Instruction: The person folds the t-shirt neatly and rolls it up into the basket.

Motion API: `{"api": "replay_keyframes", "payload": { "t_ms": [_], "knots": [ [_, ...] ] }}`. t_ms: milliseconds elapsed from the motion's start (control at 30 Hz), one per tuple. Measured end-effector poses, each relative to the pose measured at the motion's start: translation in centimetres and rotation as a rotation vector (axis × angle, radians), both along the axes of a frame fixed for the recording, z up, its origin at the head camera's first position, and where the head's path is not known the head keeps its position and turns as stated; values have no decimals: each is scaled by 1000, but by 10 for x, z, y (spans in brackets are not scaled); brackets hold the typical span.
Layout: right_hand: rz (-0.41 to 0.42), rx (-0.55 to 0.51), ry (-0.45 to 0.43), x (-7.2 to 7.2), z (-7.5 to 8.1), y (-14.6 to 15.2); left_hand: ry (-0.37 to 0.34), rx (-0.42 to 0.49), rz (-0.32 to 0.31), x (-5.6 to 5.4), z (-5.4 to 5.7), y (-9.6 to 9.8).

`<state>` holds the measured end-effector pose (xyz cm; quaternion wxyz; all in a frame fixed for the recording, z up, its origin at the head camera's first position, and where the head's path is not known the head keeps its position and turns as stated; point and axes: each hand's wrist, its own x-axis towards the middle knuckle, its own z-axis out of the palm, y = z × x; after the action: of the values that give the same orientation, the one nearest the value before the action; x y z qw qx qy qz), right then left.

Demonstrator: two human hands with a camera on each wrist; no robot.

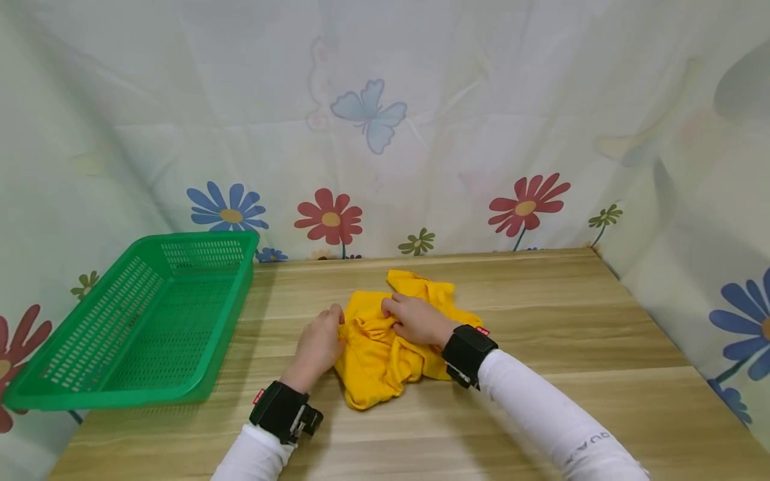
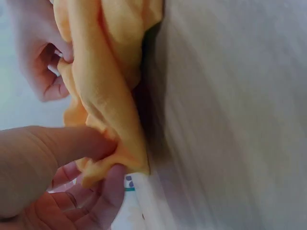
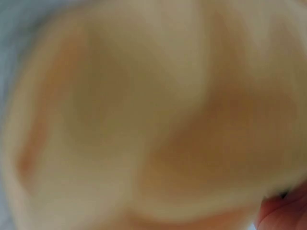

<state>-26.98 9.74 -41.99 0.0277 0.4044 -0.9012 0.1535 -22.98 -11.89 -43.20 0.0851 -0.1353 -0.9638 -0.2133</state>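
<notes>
At lower centre, our left hand (image 1: 319, 342) and right hand (image 1: 419, 321) pinch a crumpled yellow cloth (image 1: 375, 371). A rectangular green plastic basket (image 1: 171, 327) sits at frame left.

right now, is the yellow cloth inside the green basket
No, the yellow cloth lies crumpled on the wooden table, to the right of the green basket.

You've got a crumpled yellow cloth (image 1: 375, 367), matt and wrinkled; a rectangular green perforated plastic basket (image 1: 165, 327), smooth, slightly glossy; a flat light-brown wood-grain tabletop (image 1: 541, 294), smooth, low sheen
</notes>
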Motion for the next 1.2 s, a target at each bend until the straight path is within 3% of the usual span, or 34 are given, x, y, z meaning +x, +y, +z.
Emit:
{"api": "replay_keyframes", "payload": {
  "t_ms": [233,600,933,1067,1200],
  "knots": [
    [-59,-13,-115,-8,29,12,78,-2,6,-2,16,-6],
    [-105,-29,-157,-13,72,28,20,-17,45,-10,62,-6],
    [-203,-51,-230,-14,112,39,130,-16,14,-27,104,-1],
    [-238,-52,-218,-20,117,46,153,-35,25,-36,110,5],
    [-299,-39,-186,-27,112,57,198,-55,42,-42,107,11]
  ]
}}
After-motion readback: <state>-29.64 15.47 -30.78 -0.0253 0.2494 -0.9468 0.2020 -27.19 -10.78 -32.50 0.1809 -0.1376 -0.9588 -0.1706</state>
